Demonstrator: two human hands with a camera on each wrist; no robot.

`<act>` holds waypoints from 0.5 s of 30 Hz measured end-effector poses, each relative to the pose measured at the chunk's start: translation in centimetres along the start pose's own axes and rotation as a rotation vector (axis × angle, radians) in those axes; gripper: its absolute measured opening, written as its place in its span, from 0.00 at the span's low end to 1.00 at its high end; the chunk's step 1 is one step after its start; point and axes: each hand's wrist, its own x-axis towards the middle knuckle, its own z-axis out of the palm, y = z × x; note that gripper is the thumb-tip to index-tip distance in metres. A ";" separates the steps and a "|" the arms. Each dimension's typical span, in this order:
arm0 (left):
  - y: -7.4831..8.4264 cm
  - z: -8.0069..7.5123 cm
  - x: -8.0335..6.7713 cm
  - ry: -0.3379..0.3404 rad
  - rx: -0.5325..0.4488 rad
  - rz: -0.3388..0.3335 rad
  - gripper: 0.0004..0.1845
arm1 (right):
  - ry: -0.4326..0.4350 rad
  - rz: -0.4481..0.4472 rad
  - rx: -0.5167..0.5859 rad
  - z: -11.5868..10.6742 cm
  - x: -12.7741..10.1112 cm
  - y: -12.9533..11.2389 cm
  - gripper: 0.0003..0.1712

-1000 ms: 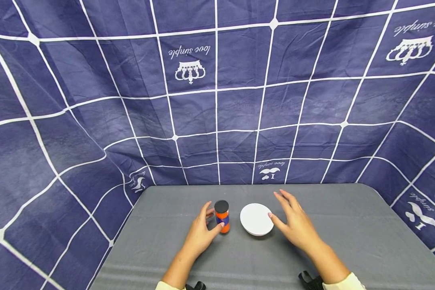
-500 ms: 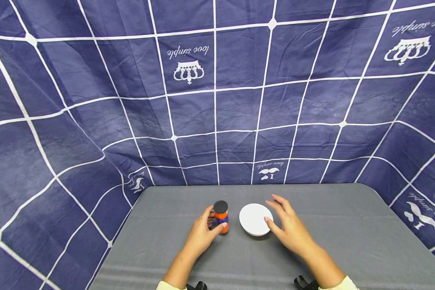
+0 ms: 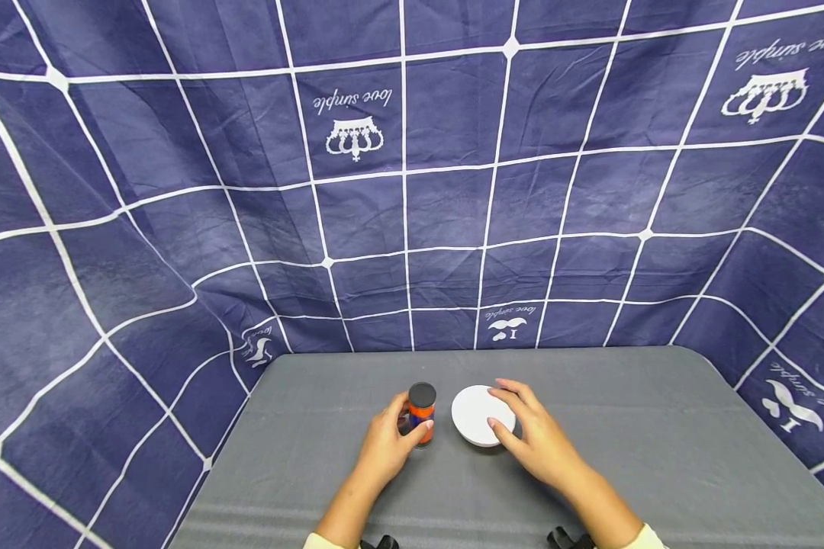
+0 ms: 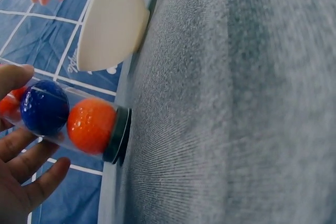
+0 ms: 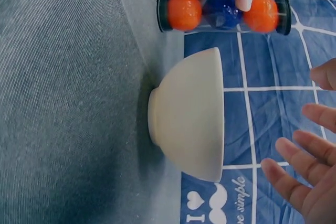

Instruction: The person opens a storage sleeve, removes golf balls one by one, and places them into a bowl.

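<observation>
A clear tube (image 3: 422, 412) with dark end caps stands upright on the left side of the workspace. Inside are a blue ball (image 5: 222, 10) between two orange balls (image 5: 184, 12). My left hand (image 3: 387, 442) grips the tube, its thumb on the near side and fingers curled behind. Whether the tube's lower cap touches the table cannot be told. Right of it, a white bowl (image 3: 472, 418) rests upright on its foot. Over the bowl's right rim hovers my right hand (image 3: 539, 438), fingers spread and loosely bent, apart from the bowl in the right wrist view.
A grey cloth covers the table (image 3: 645, 427). Behind and on both sides hangs a dark blue curtain (image 3: 446, 206) with white grid lines. Black straps (image 3: 568, 538) show near both wrists.
My right hand has moved left, from beside the bowl to over its rim. The left fingers have closed round the tube, which has shifted slightly right.
</observation>
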 end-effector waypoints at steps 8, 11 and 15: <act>0.5 0.2 -0.2 0.055 0.074 0.070 0.27 | -0.009 -0.041 0.008 0.2 0.2 -0.8 0.28; 0.7 0.2 -0.3 0.061 0.073 0.088 0.27 | -0.019 -0.050 0.016 0.3 0.3 -1.0 0.28; 1.3 0.1 -0.4 0.058 0.068 0.116 0.27 | -0.027 -0.056 0.024 0.4 0.4 -1.3 0.28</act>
